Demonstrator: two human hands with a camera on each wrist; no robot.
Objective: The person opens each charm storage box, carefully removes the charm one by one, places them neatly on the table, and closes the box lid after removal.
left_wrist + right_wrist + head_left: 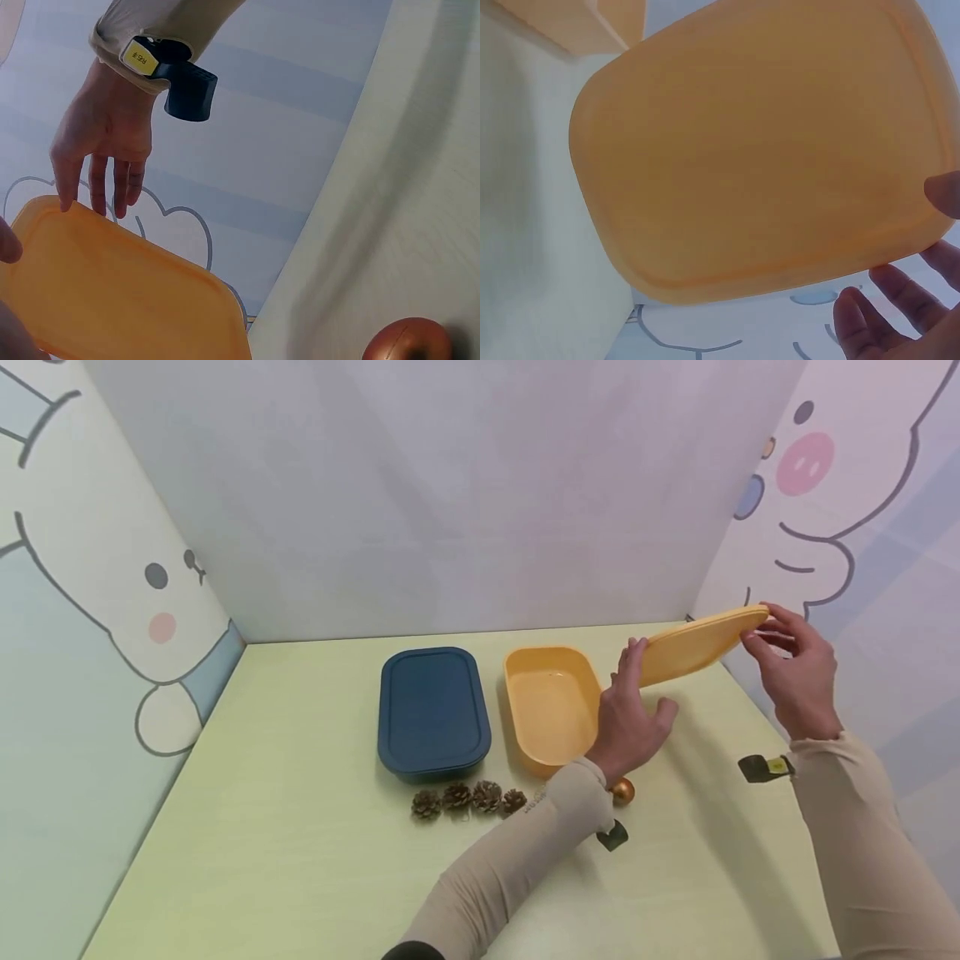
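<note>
My right hand (798,672) pinches a yellow-orange lid (693,645) at its right end, the thumb on one face and the fingers at its edge. The lid is raised and tilted above the table's right side. My left hand (630,722) is by the lid's left end, fingers pointing up and thumb apart; whether it touches the lid cannot be told. Below and left of it sits the lidless yellow container (551,710), partly hidden by the hand. The right wrist view shows the lid's broad face (757,157).
A dark blue lidded container (433,710) stands left of the yellow one. Several pine cones (457,797) lie in a row in front. A copper-coloured ball (622,791) lies near the left forearm. Walls rise behind the pale green table (300,860) and at both sides.
</note>
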